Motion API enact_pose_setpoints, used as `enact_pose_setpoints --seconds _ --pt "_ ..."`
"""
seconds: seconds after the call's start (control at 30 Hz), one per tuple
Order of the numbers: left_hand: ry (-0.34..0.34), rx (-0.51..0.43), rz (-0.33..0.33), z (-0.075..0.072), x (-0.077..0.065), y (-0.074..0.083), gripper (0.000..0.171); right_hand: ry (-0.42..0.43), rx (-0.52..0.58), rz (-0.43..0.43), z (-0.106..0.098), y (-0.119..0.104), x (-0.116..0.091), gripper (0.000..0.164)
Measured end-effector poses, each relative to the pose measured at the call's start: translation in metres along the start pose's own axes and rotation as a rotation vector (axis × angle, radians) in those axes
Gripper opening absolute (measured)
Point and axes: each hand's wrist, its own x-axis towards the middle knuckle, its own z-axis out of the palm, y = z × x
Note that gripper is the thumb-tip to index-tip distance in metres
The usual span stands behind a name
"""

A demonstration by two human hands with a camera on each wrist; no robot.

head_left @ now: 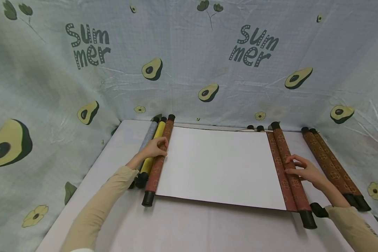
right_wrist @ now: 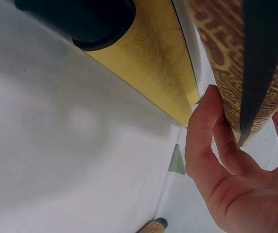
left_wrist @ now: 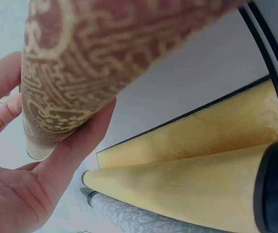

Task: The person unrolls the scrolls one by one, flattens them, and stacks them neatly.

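Observation:
A hanging scroll with a blank white sheet [head_left: 220, 164] is spread between two red-brown patterned rollers with black end caps. My left hand [head_left: 152, 147] grips the left roller [head_left: 156, 171], thumb and fingers curled round it. On the other side my right hand [head_left: 307, 172] holds the right roller [head_left: 297, 191] between thumb and fingers. In both wrist views the held rollers appear raised above a yellow scroll [left_wrist: 192, 179], which lies underneath. Most of that yellow scroll is hidden by the white sheet in the head view.
Left of the yellow scroll lies a grey-blue scroll [head_left: 148, 134]. Two brown patterned scrolls [head_left: 330, 162] lie side by side along the right edge. The pale table [head_left: 189, 227] meets a cloth backdrop [head_left: 182, 45] printed with avocados at the back and sides.

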Motion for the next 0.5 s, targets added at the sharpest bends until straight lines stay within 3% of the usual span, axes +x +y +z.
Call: enact_pose_setpoints --seconds 0.17,0.5 --pt "-0.006 0.027 -0.055 -0.0019 -0.0002 -0.001 0.019 -0.005 -0.002 0.008 -0.0013 0.0004 0.0002 0.038" --pt "-0.028 0.006 -0.05 -0.004 0.0019 -0.0073 0.009 -0.008 0.005 0.004 -0.0046 0.002 0.0002 0.036"
